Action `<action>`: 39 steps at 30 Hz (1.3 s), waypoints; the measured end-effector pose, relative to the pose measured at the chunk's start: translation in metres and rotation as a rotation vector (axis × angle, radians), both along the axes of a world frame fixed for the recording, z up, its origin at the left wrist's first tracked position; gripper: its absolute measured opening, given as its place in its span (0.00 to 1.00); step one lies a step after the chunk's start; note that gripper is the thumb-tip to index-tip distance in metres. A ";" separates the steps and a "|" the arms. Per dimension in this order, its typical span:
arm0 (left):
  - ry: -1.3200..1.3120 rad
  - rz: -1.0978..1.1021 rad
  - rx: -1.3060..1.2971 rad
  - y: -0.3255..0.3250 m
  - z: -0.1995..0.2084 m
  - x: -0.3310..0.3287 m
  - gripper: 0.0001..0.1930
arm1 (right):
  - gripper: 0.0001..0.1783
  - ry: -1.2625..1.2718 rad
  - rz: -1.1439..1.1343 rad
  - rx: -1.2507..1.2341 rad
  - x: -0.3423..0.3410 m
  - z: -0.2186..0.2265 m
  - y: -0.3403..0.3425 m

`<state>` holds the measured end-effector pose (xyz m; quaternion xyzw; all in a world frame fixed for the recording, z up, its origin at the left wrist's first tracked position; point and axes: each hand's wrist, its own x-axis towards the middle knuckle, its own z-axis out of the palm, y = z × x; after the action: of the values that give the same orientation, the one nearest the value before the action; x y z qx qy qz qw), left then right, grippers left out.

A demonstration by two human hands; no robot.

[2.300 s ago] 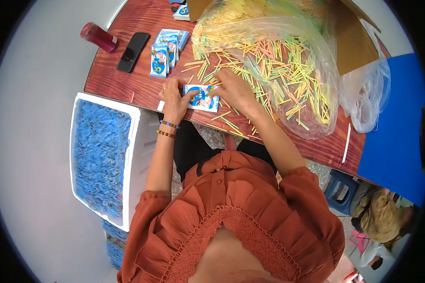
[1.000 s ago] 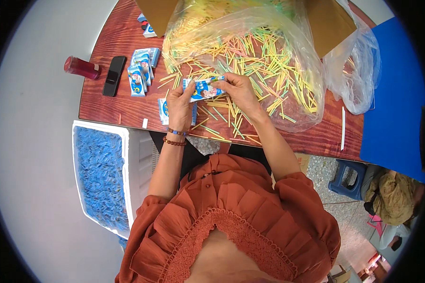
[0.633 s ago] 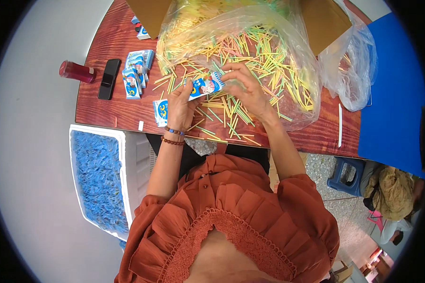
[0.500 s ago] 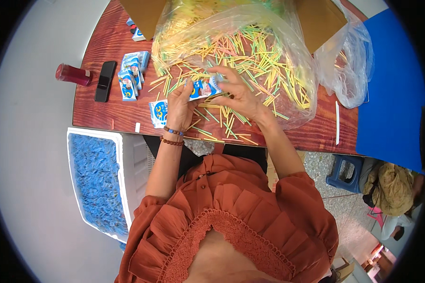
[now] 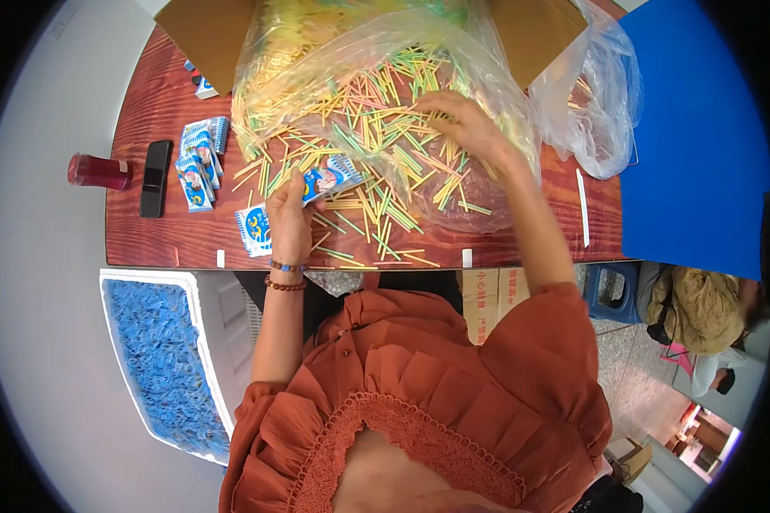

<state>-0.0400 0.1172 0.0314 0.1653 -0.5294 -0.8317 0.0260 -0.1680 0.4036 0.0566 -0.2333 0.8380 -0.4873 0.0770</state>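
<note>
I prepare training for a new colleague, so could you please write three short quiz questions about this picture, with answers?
1. True or false: the phone lies between the bottle and the packet pile.
2. Which hand holds a packet: A. right; B. left; C. both?
3. Fill in: the white box is filled with many ___ pieces.

Key: 1. True. 2. B, the left hand. 3. Blue.
</note>
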 end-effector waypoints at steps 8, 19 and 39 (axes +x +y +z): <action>0.001 -0.004 0.085 0.003 0.001 0.004 0.17 | 0.33 0.376 0.351 0.811 -0.041 -0.006 0.009; 0.012 0.014 0.127 -0.008 -0.008 0.002 0.15 | 0.29 0.400 0.322 0.813 -0.028 -0.005 -0.044; 0.022 -0.027 0.225 -0.012 -0.010 0.005 0.15 | 0.20 -0.389 0.131 0.094 -0.029 0.001 -0.032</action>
<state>-0.0346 0.1054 0.0214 0.1510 -0.4343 -0.8880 0.0020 -0.1970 0.3718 0.0572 -0.1847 0.8121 -0.4776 0.2798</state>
